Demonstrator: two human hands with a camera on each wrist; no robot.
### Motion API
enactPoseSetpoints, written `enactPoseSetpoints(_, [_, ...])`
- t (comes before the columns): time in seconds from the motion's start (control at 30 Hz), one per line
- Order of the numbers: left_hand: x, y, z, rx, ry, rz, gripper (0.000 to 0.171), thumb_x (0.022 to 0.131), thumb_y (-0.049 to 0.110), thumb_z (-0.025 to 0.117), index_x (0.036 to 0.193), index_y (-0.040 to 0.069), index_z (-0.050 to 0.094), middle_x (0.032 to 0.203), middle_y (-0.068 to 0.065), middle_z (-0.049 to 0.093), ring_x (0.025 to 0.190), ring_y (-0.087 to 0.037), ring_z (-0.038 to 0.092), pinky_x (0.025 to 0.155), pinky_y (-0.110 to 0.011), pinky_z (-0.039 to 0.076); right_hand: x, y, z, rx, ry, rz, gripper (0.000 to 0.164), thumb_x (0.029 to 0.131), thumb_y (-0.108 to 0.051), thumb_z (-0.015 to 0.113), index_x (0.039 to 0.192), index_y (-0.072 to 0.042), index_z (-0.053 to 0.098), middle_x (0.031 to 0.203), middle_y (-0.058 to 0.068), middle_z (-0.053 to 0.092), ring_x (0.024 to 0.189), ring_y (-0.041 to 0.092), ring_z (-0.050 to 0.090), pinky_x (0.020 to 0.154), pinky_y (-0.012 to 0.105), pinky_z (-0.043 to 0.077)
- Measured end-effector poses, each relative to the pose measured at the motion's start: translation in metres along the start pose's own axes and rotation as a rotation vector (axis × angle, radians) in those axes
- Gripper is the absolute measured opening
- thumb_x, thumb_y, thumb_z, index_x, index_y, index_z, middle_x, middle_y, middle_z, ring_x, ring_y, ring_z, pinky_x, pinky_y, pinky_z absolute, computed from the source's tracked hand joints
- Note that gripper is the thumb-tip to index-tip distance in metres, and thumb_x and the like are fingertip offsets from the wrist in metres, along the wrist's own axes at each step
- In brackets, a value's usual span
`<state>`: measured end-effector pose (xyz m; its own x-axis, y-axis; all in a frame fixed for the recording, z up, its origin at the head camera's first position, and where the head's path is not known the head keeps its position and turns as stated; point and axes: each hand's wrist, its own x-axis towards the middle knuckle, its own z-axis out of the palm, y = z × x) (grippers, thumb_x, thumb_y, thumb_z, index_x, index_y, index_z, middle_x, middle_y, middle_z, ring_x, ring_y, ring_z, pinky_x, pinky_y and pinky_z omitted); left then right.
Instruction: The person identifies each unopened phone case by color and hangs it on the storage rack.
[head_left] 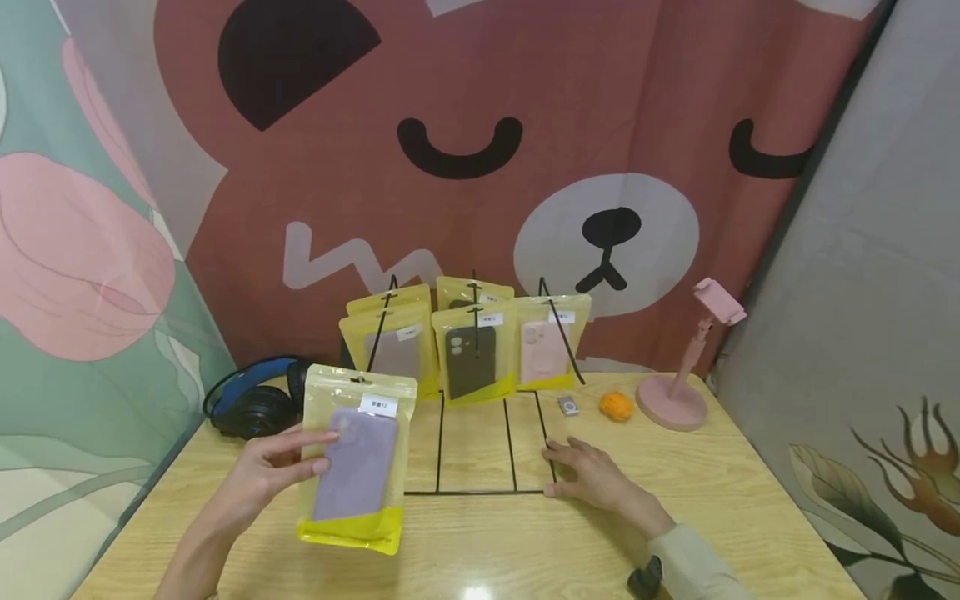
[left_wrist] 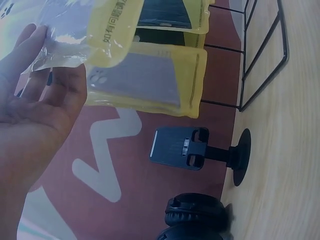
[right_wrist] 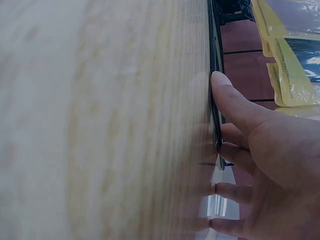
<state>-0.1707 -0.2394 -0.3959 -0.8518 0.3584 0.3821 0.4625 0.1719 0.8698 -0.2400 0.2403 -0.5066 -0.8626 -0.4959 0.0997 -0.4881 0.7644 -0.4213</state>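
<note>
My left hand [head_left: 258, 479] pinches a yellow-and-clear zip pouch [head_left: 351, 527] by its left edge, thumb and fingers over its front. Inside the pouch shows a purple phone case [head_left: 356, 467], and a white label sits near its top. The pouch is held upright, in front of a black wire display rack [head_left: 476, 492]. More such pouches hang on the rack's hooks, among them one with a dark case [head_left: 471, 362] and one with a pink case [head_left: 543, 352]. On the table, my right hand [head_left: 596, 479] touches the rack's base at its right front corner, fingers spread.
Black-and-blue headphones [head_left: 258, 408] lie at the back left, near a black phone stand [left_wrist: 180, 148]. Right of the rack are a small silver device [head_left: 567, 406], a small orange object [head_left: 616, 406] and a pink phone stand [head_left: 678, 402]. A bear-print curtain [head_left: 337, 167] hangs behind the table.
</note>
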Motion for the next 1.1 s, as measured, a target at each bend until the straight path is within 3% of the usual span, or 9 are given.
enactPoseSetpoints(0.2, [0.006, 0.001, 0.003, 0.021, 0.022, -0.040, 0.034, 0.089, -0.002, 0.064, 0.123, 0.000, 0.065, 0.113, 0.006, 0.066, 0.087, -0.007, 0.057, 0.075, -0.026, 0.054, 0.000, 0.000, -0.001, 0.009, -0.010, 0.012, 0.067, 0.084, -0.049, 0.068, 0.137, -0.009, 0.055, 0.147, 0.015, 0.043, 0.134, 0.051, 0.031, 0.098, 0.073, 0.026])
enactPoseSetpoints(0.27, [0.009, -0.001, 0.005, 0.010, 0.028, -0.038, 0.035, 0.089, -0.002, 0.064, 0.124, 0.000, 0.064, 0.117, 0.007, 0.066, 0.095, -0.007, 0.059, 0.078, -0.025, 0.054, 0.000, 0.000, -0.001, 0.009, -0.010, 0.012, 0.067, 0.084, -0.049, 0.068, 0.137, -0.009, 0.055, 0.147, 0.015, 0.043, 0.134, 0.051, 0.031, 0.098, 0.074, 0.026])
enactPoseSetpoints(0.37, [0.014, -0.008, 0.008, 0.001, 0.050, -0.046, 0.035, 0.089, 0.001, 0.065, 0.125, 0.000, 0.063, 0.112, 0.008, 0.066, 0.092, -0.004, 0.055, 0.073, -0.023, 0.051, 0.000, 0.001, -0.001, 0.002, -0.010, 0.013, 0.067, 0.084, -0.049, 0.068, 0.137, -0.010, 0.055, 0.147, 0.015, 0.043, 0.133, 0.051, 0.032, 0.098, 0.074, 0.026])
enactPoseSetpoints(0.43, [0.019, -0.011, 0.011, 0.011, 0.080, -0.057, 0.036, 0.089, 0.005, 0.067, 0.125, 0.002, 0.064, 0.097, 0.010, 0.064, 0.087, -0.005, 0.051, 0.068, -0.023, 0.046, 0.000, 0.001, -0.001, 0.002, -0.010, 0.014, 0.067, 0.084, -0.049, 0.068, 0.137, -0.010, 0.055, 0.147, 0.015, 0.043, 0.133, 0.051, 0.032, 0.098, 0.074, 0.026])
enactPoseSetpoints(0.67, [0.037, -0.022, 0.017, 0.024, 0.168, -0.032, 0.036, 0.087, 0.006, 0.070, 0.123, 0.002, 0.066, 0.081, 0.002, 0.050, 0.061, -0.017, 0.033, 0.052, -0.029, 0.035, -0.001, -0.001, 0.000, 0.022, -0.005, -0.002, 0.067, 0.084, -0.049, 0.068, 0.136, -0.009, 0.055, 0.146, 0.015, 0.043, 0.133, 0.052, 0.032, 0.098, 0.074, 0.025])
enactPoseSetpoints(0.77, [0.043, -0.026, 0.018, 0.033, 0.185, -0.047, 0.037, 0.088, 0.010, 0.070, 0.124, 0.005, 0.066, 0.070, -0.001, 0.033, 0.059, -0.018, 0.028, 0.050, -0.030, 0.032, 0.000, -0.001, 0.001, 0.021, -0.006, -0.002, 0.068, 0.083, -0.050, 0.068, 0.136, -0.010, 0.055, 0.146, 0.014, 0.044, 0.132, 0.052, 0.032, 0.098, 0.074, 0.025])
enactPoseSetpoints(0.87, [0.048, -0.029, 0.017, 0.049, 0.193, -0.077, 0.038, 0.089, 0.016, 0.070, 0.126, 0.009, 0.065, 0.072, 0.001, 0.033, 0.063, -0.018, 0.030, 0.054, -0.030, 0.033, 0.000, -0.001, 0.001, 0.017, -0.003, 0.000, 0.069, 0.083, -0.051, 0.068, 0.136, -0.010, 0.056, 0.146, 0.014, 0.044, 0.132, 0.052, 0.033, 0.098, 0.074, 0.026])
enactPoseSetpoints(1.1, [0.061, -0.036, 0.017, 0.050, 0.225, -0.143, 0.040, 0.088, 0.023, 0.071, 0.126, 0.011, 0.065, 0.100, 0.011, 0.059, 0.079, -0.012, 0.040, 0.067, -0.025, 0.042, 0.000, 0.000, 0.000, 0.012, 0.005, 0.002, 0.068, 0.083, -0.050, 0.068, 0.136, -0.009, 0.056, 0.146, 0.014, 0.044, 0.132, 0.052, 0.033, 0.098, 0.074, 0.026])
